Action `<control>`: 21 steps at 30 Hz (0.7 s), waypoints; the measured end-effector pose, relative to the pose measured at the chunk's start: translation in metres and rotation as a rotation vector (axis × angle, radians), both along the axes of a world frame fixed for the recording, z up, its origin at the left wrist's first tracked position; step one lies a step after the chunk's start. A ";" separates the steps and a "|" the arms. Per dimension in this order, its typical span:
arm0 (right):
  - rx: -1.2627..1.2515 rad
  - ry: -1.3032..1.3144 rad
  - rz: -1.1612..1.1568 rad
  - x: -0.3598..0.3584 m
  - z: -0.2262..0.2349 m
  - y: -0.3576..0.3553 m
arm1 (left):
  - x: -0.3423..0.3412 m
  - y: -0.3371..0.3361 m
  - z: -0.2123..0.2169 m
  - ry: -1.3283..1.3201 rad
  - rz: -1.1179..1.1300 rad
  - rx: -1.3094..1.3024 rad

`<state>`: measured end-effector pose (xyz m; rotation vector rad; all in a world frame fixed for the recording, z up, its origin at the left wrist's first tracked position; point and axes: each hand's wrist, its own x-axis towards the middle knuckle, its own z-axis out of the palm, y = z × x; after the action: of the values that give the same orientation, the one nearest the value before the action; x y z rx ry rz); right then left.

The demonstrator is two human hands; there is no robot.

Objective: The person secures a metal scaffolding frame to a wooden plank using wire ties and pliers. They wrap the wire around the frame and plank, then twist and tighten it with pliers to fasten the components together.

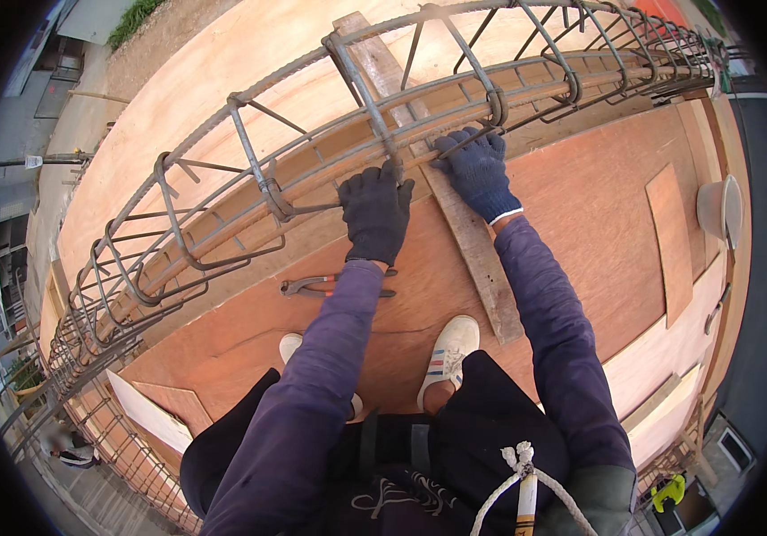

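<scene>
A long rebar cage (273, 196) of ribbed bars and bent stirrups arches across the far side, from lower left to upper right. My left hand (376, 214), in a black glove, is closed on a stirrup at the cage's near lower edge. Just right of it, my right hand (478, 172), in a dark blue knit glove, has its fingers curled over the near lower bar. The gloves hide the exact grip points. Below my left hand, rebar pincers (296, 286) with red and black handles lie on the plywood, partly covered by my left sleeve.
A wooden plank (475, 246) runs from under the cage toward my shoes on the plywood deck (580, 214). To the right are a loose plywood strip (669, 237) and a grey bucket (715, 208). People stand below at lower left and lower right, past the deck's edges.
</scene>
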<state>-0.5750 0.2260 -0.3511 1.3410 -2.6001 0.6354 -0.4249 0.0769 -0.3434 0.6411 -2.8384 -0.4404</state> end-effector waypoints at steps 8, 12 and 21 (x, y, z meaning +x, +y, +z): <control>0.037 0.005 -0.019 -0.001 -0.004 0.000 | -0.001 0.001 0.007 0.020 0.010 0.070; 0.029 -0.034 -0.029 0.001 -0.006 0.001 | 0.002 0.004 0.007 0.008 -0.003 0.059; -0.050 -0.108 -0.024 0.002 -0.010 0.002 | 0.008 0.001 0.008 0.096 -0.038 0.048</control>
<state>-0.5726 0.2280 -0.3608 1.2939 -2.6600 0.7838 -0.4166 0.0782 -0.3357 0.5594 -2.7604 -0.5327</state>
